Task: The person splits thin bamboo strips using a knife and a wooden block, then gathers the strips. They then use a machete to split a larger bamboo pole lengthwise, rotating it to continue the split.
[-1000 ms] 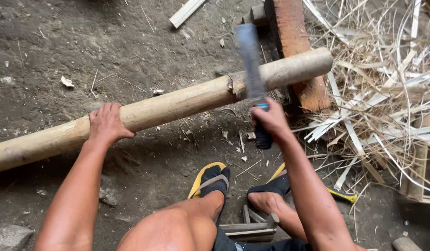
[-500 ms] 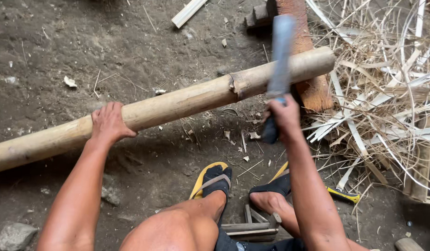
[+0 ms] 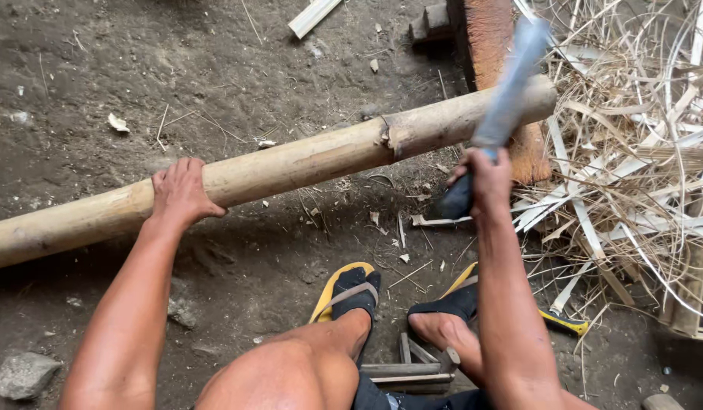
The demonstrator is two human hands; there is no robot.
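Observation:
A long pale bamboo pole (image 3: pixel 306 163) lies across the dirt floor, its right end propped on a reddish wooden block (image 3: pixel 503 45). My left hand (image 3: pixel 180 193) presses down on the pole left of the middle. My right hand (image 3: pixel 484 178) grips the dark handle of a large chopping knife (image 3: pixel 511 91); its grey blade is blurred and points up over the pole's right end, near a node ring (image 3: pixel 385 137).
A heap of thin bamboo strips and shavings (image 3: pixel 632 152) covers the right side. My feet in yellow and black sandals (image 3: pixel 351 296) rest below the pole, over a small wooden stool (image 3: pixel 408 368). A grey stone (image 3: pixel 25 373) lies at the lower left, a pale offcut (image 3: pixel 313 15) at the top.
My right hand has swung the knife from the pole's node rightward toward the pole's end. My left hand has stayed on the pole.

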